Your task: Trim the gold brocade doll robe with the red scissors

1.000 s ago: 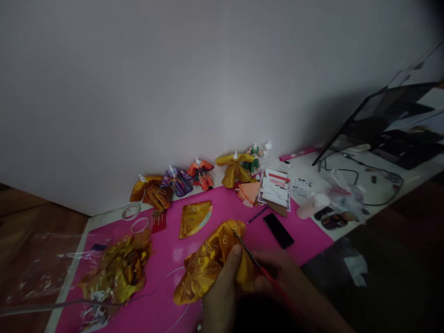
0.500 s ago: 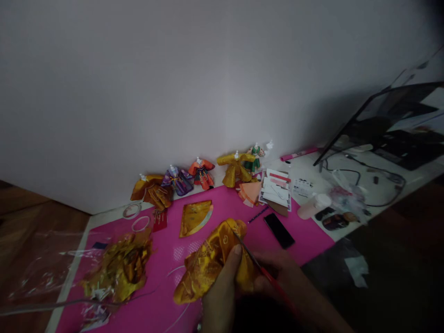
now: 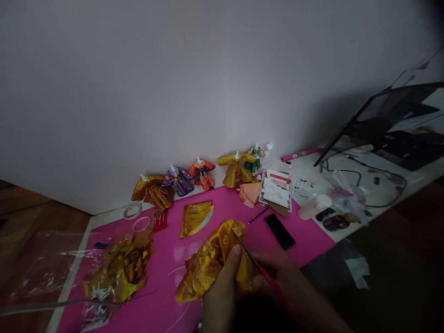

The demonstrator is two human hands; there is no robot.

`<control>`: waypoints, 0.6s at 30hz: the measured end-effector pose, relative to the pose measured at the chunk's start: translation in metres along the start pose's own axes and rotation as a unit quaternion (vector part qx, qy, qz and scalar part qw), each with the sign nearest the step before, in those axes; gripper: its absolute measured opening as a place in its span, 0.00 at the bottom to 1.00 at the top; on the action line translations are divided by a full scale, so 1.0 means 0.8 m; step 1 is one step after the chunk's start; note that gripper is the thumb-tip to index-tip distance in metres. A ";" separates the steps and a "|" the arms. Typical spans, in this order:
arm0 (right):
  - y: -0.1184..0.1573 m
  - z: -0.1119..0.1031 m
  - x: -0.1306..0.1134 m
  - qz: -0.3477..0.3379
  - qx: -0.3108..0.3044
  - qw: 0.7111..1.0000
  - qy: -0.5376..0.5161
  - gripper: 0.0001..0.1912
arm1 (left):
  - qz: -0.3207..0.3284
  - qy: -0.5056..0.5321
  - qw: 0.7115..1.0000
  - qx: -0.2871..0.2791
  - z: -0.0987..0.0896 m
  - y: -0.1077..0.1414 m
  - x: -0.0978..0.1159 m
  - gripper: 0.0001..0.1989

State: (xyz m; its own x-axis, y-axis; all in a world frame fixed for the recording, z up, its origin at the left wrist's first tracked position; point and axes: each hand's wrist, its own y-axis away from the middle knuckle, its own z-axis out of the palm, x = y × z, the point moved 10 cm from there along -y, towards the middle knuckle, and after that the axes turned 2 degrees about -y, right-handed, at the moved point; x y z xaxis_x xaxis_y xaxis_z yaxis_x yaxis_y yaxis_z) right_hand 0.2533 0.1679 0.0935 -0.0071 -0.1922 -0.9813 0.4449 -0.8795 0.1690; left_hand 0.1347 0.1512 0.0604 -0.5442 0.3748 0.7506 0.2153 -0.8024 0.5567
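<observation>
A bunched piece of gold patterned fabric is held over the pink mat by my left hand, the thumb pressing on its top and the other fingers hidden beneath. My right hand is closed around the red handles of a pair of scissors. The dark blades lie along the fabric, their tips near its upper fold. How far apart the blades are I cannot tell. Behind the cloth, a flat curved gold fabric piece rests on the mat.
Small doll dresses stand along the wall. A heap of gold scraps lies on the left of the pink mat. To the right are a black phone, stacked papers, a pale bottle and a monitor.
Almost nothing differs. The view has shifted very slightly, while both hands, the fabric and the scissors keep nearly the same position.
</observation>
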 end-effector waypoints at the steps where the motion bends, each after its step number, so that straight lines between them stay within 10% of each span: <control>1: -0.001 0.000 0.000 -0.002 -0.002 1.000 -0.001 0.14 | -0.010 0.002 1.000 0.002 -0.001 -0.001 -0.003 0.22; 10: -0.013 -0.012 0.022 0.012 -0.069 0.998 -0.001 0.21 | -0.021 0.024 0.999 0.010 -0.006 -0.026 -0.007 0.13; 18: -0.023 -0.071 0.111 0.056 -0.012 0.996 -0.062 0.24 | 0.052 0.025 0.998 0.017 -0.049 -0.074 0.000 0.25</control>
State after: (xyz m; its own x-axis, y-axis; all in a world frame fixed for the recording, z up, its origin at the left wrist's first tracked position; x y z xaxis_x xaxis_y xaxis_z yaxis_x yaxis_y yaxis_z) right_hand 0.2952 0.1920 -0.0024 -0.0652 -0.3419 -0.9375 0.4711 -0.8387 0.2731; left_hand 0.0904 0.1807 0.0133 -0.5566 0.2661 0.7870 0.2998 -0.8192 0.4889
